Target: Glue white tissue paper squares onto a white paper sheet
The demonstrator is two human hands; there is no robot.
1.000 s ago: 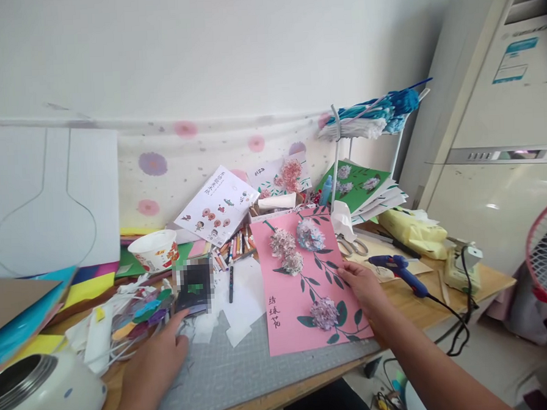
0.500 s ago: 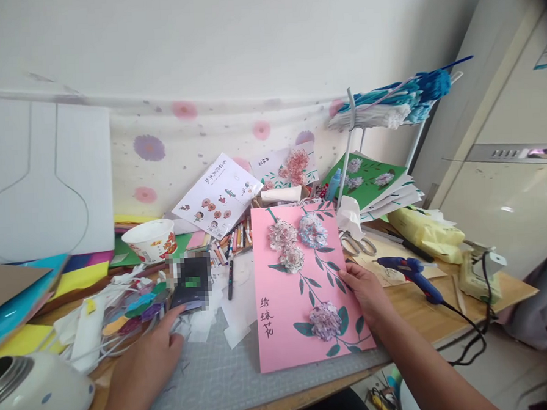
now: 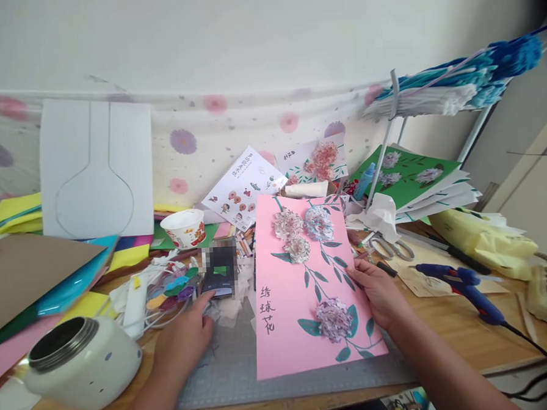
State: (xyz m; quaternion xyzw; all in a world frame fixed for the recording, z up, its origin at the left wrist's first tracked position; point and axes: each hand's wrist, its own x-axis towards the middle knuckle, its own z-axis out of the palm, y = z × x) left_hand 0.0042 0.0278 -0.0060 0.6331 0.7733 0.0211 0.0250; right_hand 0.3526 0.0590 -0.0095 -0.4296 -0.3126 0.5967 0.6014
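My right hand (image 3: 379, 289) pinches the right edge of a pink flower picture (image 3: 286, 314) between thumb and fingers. The card is tilted up above the cutting mat (image 3: 218, 376), with crumpled paper flowers, painted green leaves and handwritten characters on it. My left hand (image 3: 187, 332) holds nothing; its index finger is stretched out to the lower edge of a phone (image 3: 220, 275), the other fingers curled. The phone's screen is partly blurred out. Scraps of white paper (image 3: 226, 311) lie beside the phone.
A spotted white jar (image 3: 87, 368) stands at the front left. Nearby are a power strip (image 3: 134, 307) with cables and a paper bowl (image 3: 183, 228). To the right lie scissors (image 3: 390, 248) and a blue glue gun (image 3: 470, 289), below a rack of pipe cleaners (image 3: 451, 88).
The view has swung left, so the table's things appear further right. My left fingertip stays at the phone's lower edge. The pink picture, still in my right hand, has turned slightly.
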